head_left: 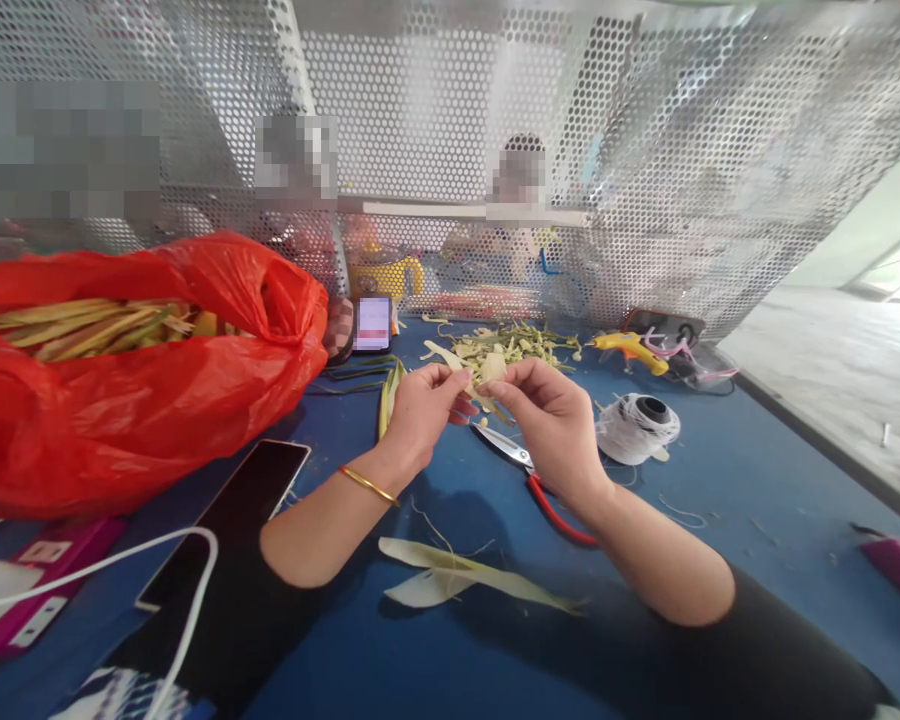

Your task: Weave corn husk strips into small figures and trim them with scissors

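Left hand (424,405): I see it pinching a pale strip (493,368), frame centre.
Right hand (559,415): pinching too, seemingly the same strip.
Scissors (505,446): centre, partly behind right hand.

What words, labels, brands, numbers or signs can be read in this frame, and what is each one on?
None can be read.
Lit phone screen: content too blurred to read.
Red bag: no legible lettering.
Yellow glue gun: no legible marking.
White thread spool: no legible label.
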`<action>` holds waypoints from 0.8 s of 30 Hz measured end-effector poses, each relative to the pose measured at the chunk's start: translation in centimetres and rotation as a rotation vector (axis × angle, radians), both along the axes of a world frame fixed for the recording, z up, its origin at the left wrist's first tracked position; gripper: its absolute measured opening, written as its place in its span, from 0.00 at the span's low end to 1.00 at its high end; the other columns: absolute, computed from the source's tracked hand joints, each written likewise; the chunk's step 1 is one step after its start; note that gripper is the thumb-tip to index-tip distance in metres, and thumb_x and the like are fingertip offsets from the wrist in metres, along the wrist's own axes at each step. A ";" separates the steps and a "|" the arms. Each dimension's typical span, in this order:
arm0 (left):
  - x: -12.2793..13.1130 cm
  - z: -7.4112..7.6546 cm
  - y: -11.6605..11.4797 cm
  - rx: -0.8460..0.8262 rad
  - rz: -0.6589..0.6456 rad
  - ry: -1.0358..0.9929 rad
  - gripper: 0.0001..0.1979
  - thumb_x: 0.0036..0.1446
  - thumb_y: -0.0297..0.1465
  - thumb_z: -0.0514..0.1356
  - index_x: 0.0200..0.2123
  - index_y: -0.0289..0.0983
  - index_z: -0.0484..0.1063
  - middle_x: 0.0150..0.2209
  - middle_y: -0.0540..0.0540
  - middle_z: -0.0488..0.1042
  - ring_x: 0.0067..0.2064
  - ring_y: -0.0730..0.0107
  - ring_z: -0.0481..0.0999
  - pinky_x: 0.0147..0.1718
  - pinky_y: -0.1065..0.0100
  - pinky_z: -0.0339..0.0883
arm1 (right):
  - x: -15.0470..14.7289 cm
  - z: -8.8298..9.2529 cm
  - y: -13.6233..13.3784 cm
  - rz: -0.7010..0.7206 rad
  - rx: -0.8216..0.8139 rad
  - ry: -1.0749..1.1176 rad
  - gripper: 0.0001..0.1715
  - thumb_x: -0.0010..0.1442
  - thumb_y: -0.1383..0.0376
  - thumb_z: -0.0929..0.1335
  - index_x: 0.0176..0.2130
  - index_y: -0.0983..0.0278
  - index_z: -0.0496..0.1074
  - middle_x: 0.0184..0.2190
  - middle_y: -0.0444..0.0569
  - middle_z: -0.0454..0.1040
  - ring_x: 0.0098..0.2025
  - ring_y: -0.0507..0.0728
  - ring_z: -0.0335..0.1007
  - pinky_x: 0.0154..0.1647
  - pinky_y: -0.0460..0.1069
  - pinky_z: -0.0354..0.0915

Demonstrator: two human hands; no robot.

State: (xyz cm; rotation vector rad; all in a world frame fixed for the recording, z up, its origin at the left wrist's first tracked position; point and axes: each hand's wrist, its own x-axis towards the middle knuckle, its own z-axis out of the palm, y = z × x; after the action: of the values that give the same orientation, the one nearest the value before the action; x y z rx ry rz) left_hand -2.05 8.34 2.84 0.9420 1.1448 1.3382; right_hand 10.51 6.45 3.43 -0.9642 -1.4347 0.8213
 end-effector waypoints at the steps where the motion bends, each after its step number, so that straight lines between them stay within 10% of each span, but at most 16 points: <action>1: 0.0 0.0 0.0 -0.010 -0.001 -0.005 0.10 0.48 0.31 0.64 0.20 0.36 0.67 0.17 0.52 0.70 0.17 0.75 0.71 0.17 0.74 0.64 | 0.0 0.2 -0.1 0.001 -0.001 0.002 0.09 0.53 0.62 0.70 0.27 0.62 0.68 0.23 0.42 0.71 0.26 0.50 0.65 0.29 0.47 0.61; 17: -1.0 -0.8 1.5 -0.055 0.073 -0.016 0.11 0.51 0.31 0.64 0.20 0.35 0.68 0.20 0.48 0.75 0.17 0.77 0.71 0.15 0.78 0.62 | 1.4 3.3 -1.4 0.026 0.035 -0.027 0.07 0.55 0.64 0.70 0.27 0.62 0.68 0.20 0.42 0.72 0.23 0.50 0.68 0.26 0.47 0.65; 24: -0.1 0.0 0.0 -0.147 -0.050 -0.114 0.07 0.46 0.29 0.67 0.24 0.34 0.71 0.21 0.48 0.76 0.20 0.76 0.73 0.19 0.77 0.64 | 2.9 0.9 3.2 -0.094 -0.033 0.070 0.08 0.49 0.61 0.71 0.27 0.63 0.70 0.20 0.40 0.69 0.21 0.49 0.66 0.24 0.46 0.64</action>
State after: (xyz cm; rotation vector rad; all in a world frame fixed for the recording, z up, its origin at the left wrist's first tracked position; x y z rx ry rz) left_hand -2.12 8.31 2.83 0.7734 1.1089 1.2339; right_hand 13.42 9.61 4.29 -1.0109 -1.3100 0.8043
